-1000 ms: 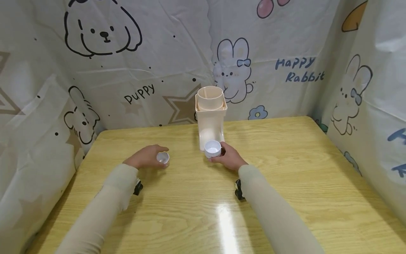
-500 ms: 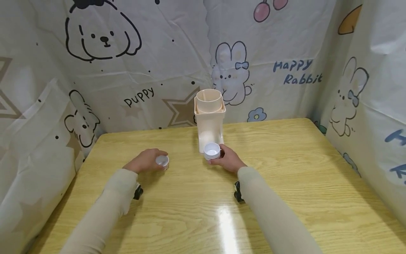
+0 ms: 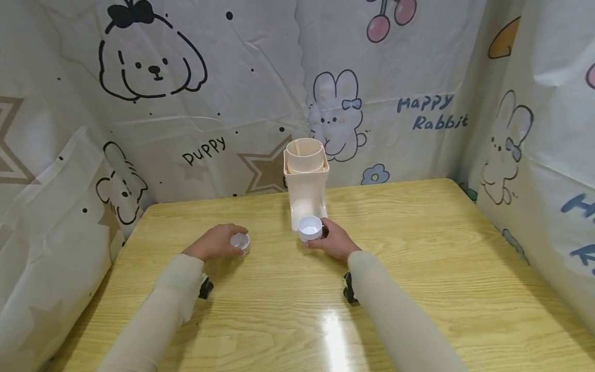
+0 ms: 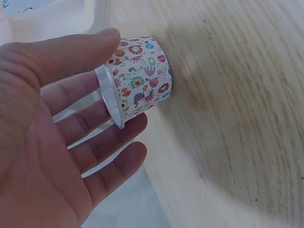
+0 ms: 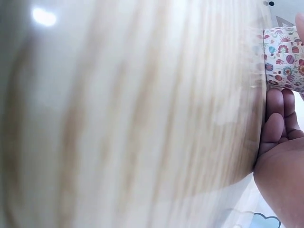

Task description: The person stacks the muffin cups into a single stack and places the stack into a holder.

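My left hand (image 3: pixel 216 242) pinches a small paper cup (image 4: pixel 142 71) between thumb and fingers. The cup's outside is printed with colourful flowers and birds, and its inside is white; it stands left of the table's middle. With my right hand (image 3: pixel 335 239) I hold a second paper cup (image 3: pixel 310 227) of the same print, its mouth facing up. This one is right at the foot of a beige plastic holder (image 3: pixel 307 191) with a round tube on top. In the right wrist view, the right fingers (image 5: pixel 274 126) curl below the patterned cup (image 5: pixel 284 59), which is partly cut off by the frame.
A light wood-grain table (image 3: pixel 260 310) carries everything, with a bright light reflection near its front. Cloth sheets (image 3: pixel 251 93) printed with cartoon animals hang behind and at both sides. Dark wrist cameras (image 3: pixel 349 288) sit under both cuffs.
The head view has tilted up a little, so the table, holder and hands appear lower. Both hands keep their hold on the cups and stay in nearly the same places on the table.
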The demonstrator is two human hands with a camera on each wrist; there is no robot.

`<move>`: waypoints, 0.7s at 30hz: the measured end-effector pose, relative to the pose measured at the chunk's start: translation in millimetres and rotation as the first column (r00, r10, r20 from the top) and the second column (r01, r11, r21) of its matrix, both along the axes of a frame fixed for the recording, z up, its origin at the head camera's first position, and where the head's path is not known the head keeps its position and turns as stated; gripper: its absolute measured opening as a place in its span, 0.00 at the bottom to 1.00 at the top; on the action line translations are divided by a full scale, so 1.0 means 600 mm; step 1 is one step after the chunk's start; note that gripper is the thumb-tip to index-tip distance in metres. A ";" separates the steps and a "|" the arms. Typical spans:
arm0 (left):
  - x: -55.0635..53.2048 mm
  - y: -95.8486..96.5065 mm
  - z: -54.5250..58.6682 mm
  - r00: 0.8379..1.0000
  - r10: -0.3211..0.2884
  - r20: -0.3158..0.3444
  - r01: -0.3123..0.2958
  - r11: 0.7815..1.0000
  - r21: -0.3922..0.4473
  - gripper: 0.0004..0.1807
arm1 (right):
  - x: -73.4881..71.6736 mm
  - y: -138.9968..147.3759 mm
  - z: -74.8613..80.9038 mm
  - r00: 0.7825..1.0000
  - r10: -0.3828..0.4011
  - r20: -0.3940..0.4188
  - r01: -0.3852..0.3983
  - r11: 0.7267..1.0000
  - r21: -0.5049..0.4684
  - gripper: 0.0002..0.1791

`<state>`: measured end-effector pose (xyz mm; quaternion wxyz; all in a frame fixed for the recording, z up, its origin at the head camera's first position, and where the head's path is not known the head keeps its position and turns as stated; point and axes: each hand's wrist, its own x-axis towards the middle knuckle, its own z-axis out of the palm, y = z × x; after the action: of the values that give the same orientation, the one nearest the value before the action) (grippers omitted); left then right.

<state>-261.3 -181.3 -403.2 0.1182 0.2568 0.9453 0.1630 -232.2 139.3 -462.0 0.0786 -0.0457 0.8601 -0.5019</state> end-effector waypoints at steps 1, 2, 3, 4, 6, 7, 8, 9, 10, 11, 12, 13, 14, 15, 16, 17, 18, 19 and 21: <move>-0.001 0.001 0.001 1.000 -0.001 -0.004 0.001 1.000 0.004 0.30 | -0.001 0.001 0.000 1.000 0.001 -0.004 -0.001 1.000 0.000 0.33; -0.002 0.002 0.001 1.000 0.004 -0.003 -0.004 1.000 0.011 0.31 | -0.001 0.001 0.000 1.000 0.004 -0.007 -0.004 1.000 0.000 0.34; -0.003 0.003 0.002 1.000 0.003 -0.004 -0.003 1.000 0.016 0.31 | -0.002 0.002 0.000 1.000 0.007 -0.010 -0.007 1.000 -0.001 0.34; -0.004 0.004 0.002 1.000 0.005 -0.006 -0.005 1.000 0.020 0.31 | -0.003 0.002 0.000 1.000 0.009 -0.010 -0.009 1.000 -0.002 0.34; -0.006 0.005 0.003 1.000 0.006 -0.009 -0.006 1.000 0.024 0.31 | -0.005 0.003 0.000 1.000 0.014 -0.015 -0.014 1.000 -0.003 0.34; -0.006 0.006 0.003 1.000 0.003 -0.011 -0.003 1.000 0.022 0.31 | -0.005 0.003 0.000 1.000 0.017 -0.017 -0.017 1.000 -0.004 0.35; -0.007 0.007 0.003 1.000 0.005 -0.008 -0.005 1.000 0.023 0.31 | -0.005 0.003 0.000 1.000 0.019 -0.016 -0.019 1.000 -0.003 0.35; -0.008 0.008 0.004 1.000 0.003 -0.011 -0.002 1.000 0.020 0.31 | -0.006 0.002 -0.001 1.000 0.018 -0.015 -0.018 1.000 -0.002 0.35; -0.009 0.009 0.005 1.000 0.002 -0.011 -0.002 1.000 0.021 0.31 | -0.005 0.002 -0.001 1.000 0.017 -0.014 -0.017 1.000 -0.002 0.35; -0.009 0.010 0.005 1.000 0.002 -0.011 -0.002 1.000 0.023 0.31 | -0.005 0.002 -0.001 1.000 0.017 -0.014 -0.017 1.000 -0.003 0.35; -0.009 0.012 0.006 1.000 0.002 -0.014 -0.002 1.000 0.024 0.32 | -0.005 0.002 -0.001 1.000 0.017 -0.014 -0.017 1.000 -0.005 0.35; -0.010 0.014 0.007 1.000 0.006 -0.016 -0.005 1.000 0.026 0.32 | -0.004 0.002 -0.002 1.000 0.017 -0.013 -0.017 1.000 -0.005 0.35; -0.010 0.017 0.008 1.000 0.009 -0.019 -0.009 1.000 0.029 0.32 | -0.004 0.002 -0.002 1.000 0.016 -0.012 -0.016 1.000 -0.006 0.35; -0.011 0.020 0.009 1.000 0.011 -0.023 -0.010 0.999 0.031 0.32 | -0.004 0.002 -0.002 1.000 0.016 -0.012 -0.016 1.000 -0.006 0.35; -0.011 0.024 0.011 1.000 0.010 -0.026 -0.009 0.999 0.034 0.32 | -0.003 0.002 -0.002 1.000 0.016 -0.012 -0.016 1.000 -0.004 0.35; -0.010 0.027 0.013 0.999 0.011 -0.030 -0.010 0.999 0.036 0.32 | -0.003 0.002 -0.003 1.000 0.017 -0.011 -0.017 1.000 -0.004 0.35; -0.010 0.031 0.015 0.999 0.007 -0.036 -0.005 0.999 0.036 0.32 | -0.003 0.002 -0.003 1.000 0.017 -0.010 -0.017 1.000 -0.002 0.35; -0.009 0.034 0.016 0.999 0.002 -0.041 -0.001 0.999 0.039 0.32 | -0.003 0.001 -0.003 1.000 0.016 -0.009 -0.016 1.000 0.000 0.35; -0.009 0.040 0.018 0.999 0.001 -0.043 0.001 0.999 0.045 0.33 | -0.002 0.001 -0.002 1.000 0.015 -0.010 -0.015 1.000 0.005 0.35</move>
<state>-266.8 -157.3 -392.2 0.0923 0.2629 0.9436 0.1787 -233.3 139.7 -463.4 0.0780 -0.0544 0.8613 -0.4991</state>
